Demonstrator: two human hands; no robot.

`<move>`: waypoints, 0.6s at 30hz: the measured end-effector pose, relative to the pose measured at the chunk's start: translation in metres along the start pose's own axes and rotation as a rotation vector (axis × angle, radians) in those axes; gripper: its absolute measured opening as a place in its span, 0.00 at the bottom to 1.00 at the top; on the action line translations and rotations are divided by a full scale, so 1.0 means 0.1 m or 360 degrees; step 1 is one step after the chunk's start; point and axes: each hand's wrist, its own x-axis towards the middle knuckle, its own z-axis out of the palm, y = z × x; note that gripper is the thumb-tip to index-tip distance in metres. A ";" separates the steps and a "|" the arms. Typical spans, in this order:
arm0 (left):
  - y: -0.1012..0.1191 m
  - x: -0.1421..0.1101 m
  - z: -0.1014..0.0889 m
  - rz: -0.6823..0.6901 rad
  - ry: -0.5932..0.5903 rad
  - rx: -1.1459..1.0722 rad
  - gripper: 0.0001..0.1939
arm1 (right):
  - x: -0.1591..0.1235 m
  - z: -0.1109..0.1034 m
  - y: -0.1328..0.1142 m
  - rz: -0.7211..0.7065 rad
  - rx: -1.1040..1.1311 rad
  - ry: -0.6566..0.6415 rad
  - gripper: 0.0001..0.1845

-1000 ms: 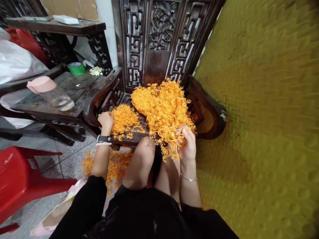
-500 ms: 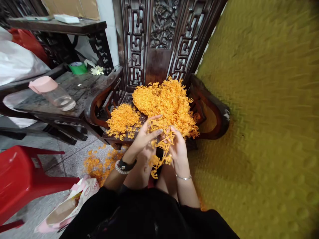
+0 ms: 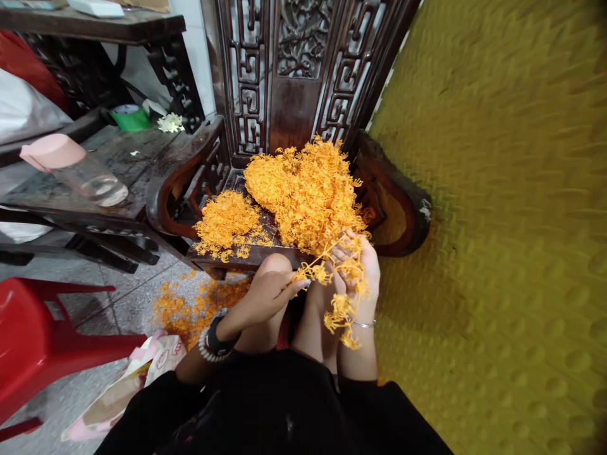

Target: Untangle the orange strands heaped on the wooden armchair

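1. Half a second ago both hands met in front of the large orange pile; now the left hand has drawn down and left, near the lower middle of the frame, and the right hand sits farther right.
2. Orange strands now stretch between the hands, right of centre, their lower clusters dangling over the right wrist. The left fingertips pinch one end; the right fingers curl loosely around the rest.
3. A dark carved chair fills the upper middle, bearing the large pile, with a small orange pile to its left on the seat.
4. Orange bits lie scattered on the speckled floor, left of the knees. A red stool and a pale bag occupy the lower left.
5. At upper left, a wooden table holds a pink-lidded bottle and green tape. A mustard textured surface covers the right side.
6. The frame's left edge cuts off the stool. Strands partly cover the right fingers, so their exact hold is hard to make out.
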 end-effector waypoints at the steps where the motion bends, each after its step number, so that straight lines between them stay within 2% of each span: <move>1: 0.01 -0.04 0.00 -0.0032 0.0016 -0.0007 0.21 | 0.02 0.00 -0.01 0.0033 -0.0008 -0.0037 0.22; 3: 0.03 -0.10 -0.03 -0.0085 0.0086 -0.0066 0.21 | 0.05 0.01 -0.02 0.0087 -0.0018 -0.0092 0.24; 5: 0.05 -0.14 -0.10 -0.0131 0.0123 -0.0133 0.20 | 0.08 0.05 -0.02 0.0035 -0.0091 -0.0105 0.27; 8: 0.07 -0.21 -0.25 -0.0197 0.0115 -0.0122 0.18 | 0.10 0.16 -0.01 -0.0066 -0.0146 -0.0097 0.30; 12: 0.09 -0.32 -0.43 -0.0256 0.0091 -0.0093 0.18 | 0.11 0.31 -0.01 -0.0086 -0.0151 -0.0092 0.31; 18: 0.07 -0.51 -0.43 -0.0418 0.0100 -0.0153 0.22 | 0.09 0.52 0.10 0.0038 -0.0149 -0.0181 0.29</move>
